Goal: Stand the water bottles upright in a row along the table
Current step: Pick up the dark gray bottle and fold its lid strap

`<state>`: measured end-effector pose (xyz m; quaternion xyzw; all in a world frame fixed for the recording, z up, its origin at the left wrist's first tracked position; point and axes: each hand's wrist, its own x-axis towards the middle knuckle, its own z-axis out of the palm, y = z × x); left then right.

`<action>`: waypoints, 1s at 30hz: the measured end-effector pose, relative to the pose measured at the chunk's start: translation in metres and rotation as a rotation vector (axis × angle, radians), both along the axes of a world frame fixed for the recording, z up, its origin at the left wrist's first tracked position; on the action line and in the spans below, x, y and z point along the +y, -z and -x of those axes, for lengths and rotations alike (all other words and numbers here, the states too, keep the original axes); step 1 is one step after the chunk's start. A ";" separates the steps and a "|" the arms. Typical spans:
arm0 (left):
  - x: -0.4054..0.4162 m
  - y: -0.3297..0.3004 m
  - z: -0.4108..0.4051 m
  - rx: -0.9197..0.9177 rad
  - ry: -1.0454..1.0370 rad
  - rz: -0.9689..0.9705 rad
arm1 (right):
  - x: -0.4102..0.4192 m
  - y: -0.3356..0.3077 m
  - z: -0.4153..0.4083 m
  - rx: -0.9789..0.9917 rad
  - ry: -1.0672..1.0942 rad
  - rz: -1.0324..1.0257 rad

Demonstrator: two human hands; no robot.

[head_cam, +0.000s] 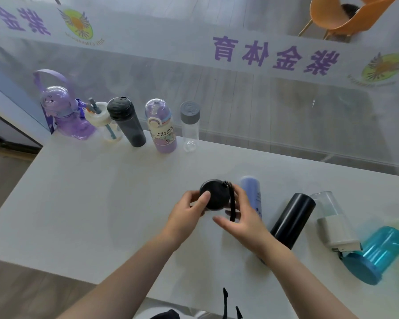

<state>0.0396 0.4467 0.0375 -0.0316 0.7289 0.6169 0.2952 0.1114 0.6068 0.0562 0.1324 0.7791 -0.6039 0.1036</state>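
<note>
Both hands grip the black strap-lidded bottle (pixel 214 196), left hand (pixel 189 212) and right hand (pixel 240 217) flanking it, axis roughly upright toward camera, row's free end beside the clear grey-capped bottle (pixel 190 127) lies up-left.

White table (pixel 83 203): upright and toppled bottles (pixel 291 219)

far edge of table (pixel 78 192), left: five bottles (pixel 161 127) upright in a row | right end: four bottles (pixel 293 219) lying side by side | between: held bottle (pixel 214 198), both hands around it
</note>
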 end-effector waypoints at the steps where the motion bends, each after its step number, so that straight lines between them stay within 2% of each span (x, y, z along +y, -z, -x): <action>1: 0.001 -0.001 0.004 -0.013 0.012 0.039 | -0.002 0.003 0.002 0.029 -0.010 -0.065; 4: 0.002 -0.004 0.014 -0.003 0.084 0.143 | -0.013 0.010 0.013 0.075 0.056 -0.173; 9: -0.003 -0.001 0.017 0.039 0.155 0.110 | -0.022 0.017 0.038 0.102 0.286 -0.147; 12: -0.018 0.013 0.026 0.153 0.177 0.154 | -0.019 0.023 0.049 0.097 0.260 -0.174; 16: -0.055 0.061 0.045 0.497 0.315 0.596 | -0.016 0.026 0.061 0.107 0.250 -0.190; 18: -0.075 0.087 0.052 0.536 0.358 0.815 | -0.013 0.026 0.069 0.114 0.253 -0.205; 20: -0.092 0.104 0.056 0.503 0.342 0.931 | -0.008 0.026 0.079 0.123 0.257 -0.221; 30: -0.116 0.132 0.055 0.613 0.357 0.995 | 0.024 0.025 0.144 0.125 0.280 -0.337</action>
